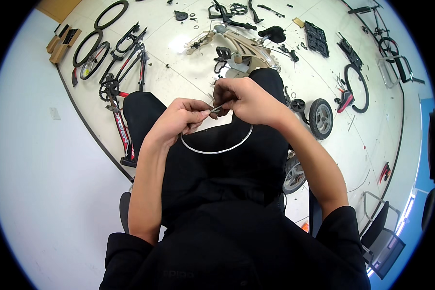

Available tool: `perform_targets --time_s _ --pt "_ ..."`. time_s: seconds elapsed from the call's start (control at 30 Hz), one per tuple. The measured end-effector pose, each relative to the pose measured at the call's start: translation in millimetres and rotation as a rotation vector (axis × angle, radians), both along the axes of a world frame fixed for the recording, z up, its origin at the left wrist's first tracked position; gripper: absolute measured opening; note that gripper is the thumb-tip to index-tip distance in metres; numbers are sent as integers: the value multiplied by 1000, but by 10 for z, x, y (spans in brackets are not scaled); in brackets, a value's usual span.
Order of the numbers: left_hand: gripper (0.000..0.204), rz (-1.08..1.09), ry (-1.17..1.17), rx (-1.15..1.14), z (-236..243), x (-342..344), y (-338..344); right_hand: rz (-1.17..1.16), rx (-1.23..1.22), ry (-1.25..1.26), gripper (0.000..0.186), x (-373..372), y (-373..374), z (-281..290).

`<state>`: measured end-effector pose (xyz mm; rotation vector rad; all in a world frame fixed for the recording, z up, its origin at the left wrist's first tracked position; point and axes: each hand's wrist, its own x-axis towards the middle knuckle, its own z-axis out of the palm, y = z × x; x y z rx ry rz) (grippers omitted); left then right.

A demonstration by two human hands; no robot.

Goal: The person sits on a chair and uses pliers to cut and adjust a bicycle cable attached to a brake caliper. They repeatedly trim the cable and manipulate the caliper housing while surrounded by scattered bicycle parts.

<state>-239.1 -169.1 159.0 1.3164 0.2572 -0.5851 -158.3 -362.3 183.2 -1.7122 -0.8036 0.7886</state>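
A thin silver cable (216,152), bent into a loop, hangs over my lap between both hands. My left hand (179,121) pinches it between thumb and fingertips, with a short length of cable showing at the tips. Close beside it, almost touching, my right hand (249,101) has its fingers curled in a pinch on the same cable. The right fingertips are partly hidden behind the hand, so how the ends cross there is hard to see. Below the hands, the loop lies against my black trousers (212,174).
A beige bicycle frame (251,44) lies on the floor ahead of my knees. To the left are a black and red bicycle frame (142,67) and several tyres. Rightward are a small wheel (320,119), a black tool case (316,38) and a chair (383,237). Small parts lie scattered.
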Motion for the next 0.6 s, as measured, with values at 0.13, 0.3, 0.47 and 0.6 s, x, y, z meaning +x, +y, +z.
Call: perform_targets --time_s 0.13,0.3,0.47,0.6 --pt "17 6 59 -306 -108 -19 10 9 23 91 17 17 -15 -77" --pt "19 54 71 -490 -141 -18 90 -2 12 -373 16 -60 14 -23" --pt "19 20 145 -518 -116 32 136 29 33 -676 16 -127 19 -25" --pt "19 14 180 -494 -129 36 188 83 29 -857 19 -147 31 -31"
